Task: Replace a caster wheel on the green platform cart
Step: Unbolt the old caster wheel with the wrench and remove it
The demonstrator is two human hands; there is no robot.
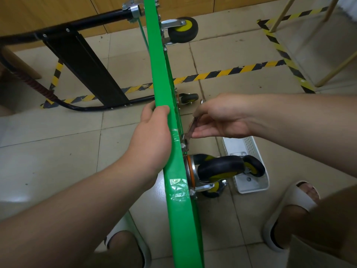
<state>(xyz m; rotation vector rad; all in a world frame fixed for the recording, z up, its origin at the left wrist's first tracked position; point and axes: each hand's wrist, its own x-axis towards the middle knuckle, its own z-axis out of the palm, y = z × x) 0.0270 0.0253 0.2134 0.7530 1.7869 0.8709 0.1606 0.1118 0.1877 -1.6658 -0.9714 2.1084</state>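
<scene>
L hand (152, 136) grips cart (164, 74) by edge; R hand (222, 117) holds wrench (189, 131) nr caster (220, 168).

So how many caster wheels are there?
5 wheels: one at the cart's far end, one midway, two at its near end, one in the basket; others may be hidden.
</scene>
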